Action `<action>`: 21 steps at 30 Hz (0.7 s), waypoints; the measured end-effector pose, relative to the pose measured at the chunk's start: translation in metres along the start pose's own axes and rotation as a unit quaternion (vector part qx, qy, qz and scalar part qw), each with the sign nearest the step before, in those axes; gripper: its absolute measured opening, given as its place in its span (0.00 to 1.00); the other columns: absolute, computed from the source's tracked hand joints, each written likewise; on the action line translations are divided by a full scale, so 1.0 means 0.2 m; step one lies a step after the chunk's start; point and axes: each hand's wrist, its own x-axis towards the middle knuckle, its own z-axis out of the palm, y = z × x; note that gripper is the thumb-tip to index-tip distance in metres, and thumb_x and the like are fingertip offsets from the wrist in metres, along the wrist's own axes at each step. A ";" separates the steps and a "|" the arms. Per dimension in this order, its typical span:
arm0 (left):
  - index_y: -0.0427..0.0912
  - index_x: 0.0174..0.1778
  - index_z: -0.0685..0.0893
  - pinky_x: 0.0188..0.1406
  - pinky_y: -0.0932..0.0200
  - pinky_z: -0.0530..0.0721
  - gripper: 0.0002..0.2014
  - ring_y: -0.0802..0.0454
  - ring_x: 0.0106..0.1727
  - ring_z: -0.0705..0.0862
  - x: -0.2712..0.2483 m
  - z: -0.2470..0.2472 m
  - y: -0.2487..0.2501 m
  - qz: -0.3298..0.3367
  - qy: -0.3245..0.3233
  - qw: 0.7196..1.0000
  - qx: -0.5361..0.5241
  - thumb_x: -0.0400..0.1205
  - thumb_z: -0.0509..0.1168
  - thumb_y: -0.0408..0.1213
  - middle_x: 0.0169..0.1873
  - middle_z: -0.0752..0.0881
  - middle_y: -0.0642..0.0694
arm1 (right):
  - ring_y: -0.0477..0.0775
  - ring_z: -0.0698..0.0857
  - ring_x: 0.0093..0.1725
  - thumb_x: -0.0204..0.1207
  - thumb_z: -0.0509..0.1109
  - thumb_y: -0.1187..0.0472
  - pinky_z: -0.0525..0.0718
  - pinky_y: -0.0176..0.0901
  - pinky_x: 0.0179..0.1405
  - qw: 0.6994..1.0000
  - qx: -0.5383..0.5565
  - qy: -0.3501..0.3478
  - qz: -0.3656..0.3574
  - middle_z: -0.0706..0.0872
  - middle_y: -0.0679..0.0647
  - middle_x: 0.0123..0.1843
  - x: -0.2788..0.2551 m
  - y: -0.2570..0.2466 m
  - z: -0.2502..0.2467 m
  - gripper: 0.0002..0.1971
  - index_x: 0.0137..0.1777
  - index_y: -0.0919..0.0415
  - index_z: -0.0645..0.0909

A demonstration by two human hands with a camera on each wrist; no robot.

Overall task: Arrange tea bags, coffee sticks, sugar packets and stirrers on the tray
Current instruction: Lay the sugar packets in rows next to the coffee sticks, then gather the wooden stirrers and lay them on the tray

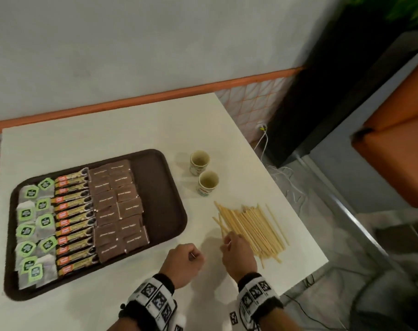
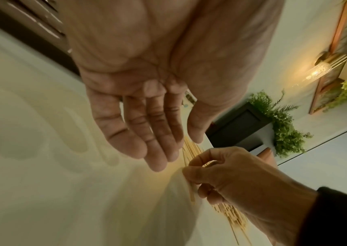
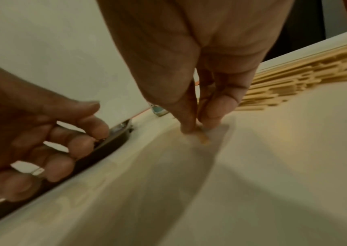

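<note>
A dark brown tray point(image 1: 160, 199) lies on the left of the white table. It holds green-tagged tea bags point(image 1: 33, 230), a column of coffee sticks point(image 1: 73, 218) and brown sugar packets point(image 1: 119, 206); its right strip is bare. Wooden stirrers point(image 1: 253, 225) lie in a loose pile on the table to the right. My right hand point(image 1: 228, 240) pinches stirrer ends between thumb and fingers at the pile's near left edge point(image 3: 199, 128); how many it pinches is unclear. My left hand point(image 1: 193, 255) hovers just left of it, relaxed and holding nothing point(image 2: 176, 148).
Two small paper cups point(image 1: 199, 162) point(image 1: 208, 182) stand between the tray and the far end of the stirrers. The table's right edge point(image 1: 298, 211) runs close behind the pile. An orange chair point(image 1: 399, 139) stands beyond it, and cables lie on the floor.
</note>
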 end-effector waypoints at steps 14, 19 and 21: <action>0.36 0.50 0.83 0.34 0.55 0.83 0.12 0.46 0.36 0.87 0.33 0.23 0.25 -0.173 0.018 0.946 -0.275 0.78 0.71 0.40 0.35 0.87 0.42 | 0.63 0.69 0.71 0.78 0.66 0.36 0.74 0.63 0.67 0.988 -0.034 0.020 0.152 0.71 0.59 0.70 0.30 0.40 -0.47 0.31 0.73 0.57 0.70; 0.38 0.39 0.85 0.44 0.48 0.90 0.12 0.42 0.45 0.90 0.37 0.31 0.35 -0.178 0.000 0.949 -0.259 0.80 0.68 0.44 0.41 0.90 0.39 | 0.60 0.69 0.69 0.73 0.68 0.33 0.75 0.62 0.66 0.994 -0.041 -0.003 0.105 0.70 0.56 0.69 0.25 0.32 -0.33 0.35 0.73 0.54 0.67; 0.36 0.39 0.84 0.47 0.42 0.90 0.13 0.40 0.44 0.89 0.38 0.31 0.37 -0.183 -0.009 0.945 -0.271 0.80 0.68 0.44 0.43 0.89 0.36 | 0.59 0.69 0.69 0.71 0.68 0.30 0.75 0.62 0.66 0.995 -0.040 -0.005 0.090 0.70 0.55 0.69 0.23 0.28 -0.30 0.39 0.73 0.54 0.66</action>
